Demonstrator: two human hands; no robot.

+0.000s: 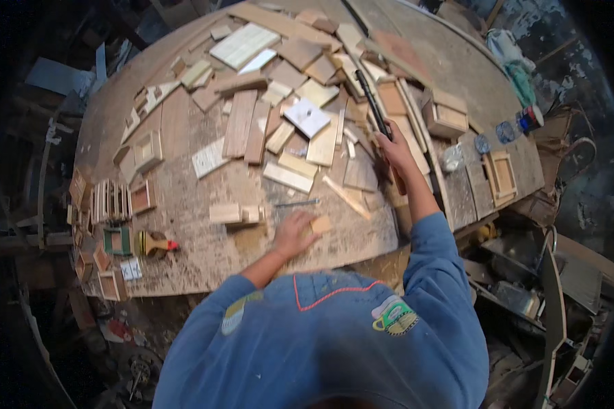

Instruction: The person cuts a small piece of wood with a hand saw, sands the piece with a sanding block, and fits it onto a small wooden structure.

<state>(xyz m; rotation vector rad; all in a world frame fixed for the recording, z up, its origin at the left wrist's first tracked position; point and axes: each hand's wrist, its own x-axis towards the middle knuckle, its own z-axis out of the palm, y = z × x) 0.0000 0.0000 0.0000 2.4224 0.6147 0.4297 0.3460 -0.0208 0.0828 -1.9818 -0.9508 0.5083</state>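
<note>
My left hand (293, 235) rests low over the worktable's near edge, its thumb and fingertips at a small pale wooden block (321, 223). My right hand (397, 146) is wrapped round a long, narrow black tool (370, 99); its exact kind I cannot make out. It slants up and away from me over the wood pieces. Just beyond my left hand lies a thin dark rod (297, 203). To its left sit short wooden blocks (233, 214), and to its right a narrow pointed wood strip (346, 196).
Boards and offcuts (240, 123) are heaped across the middle of the worktable (191, 198). A paintbrush (155, 244) with a red tip lies at left near small wooden boxes (118, 240). Clear plastic containers (451, 158) and a wooden tray (500, 178) stand at right.
</note>
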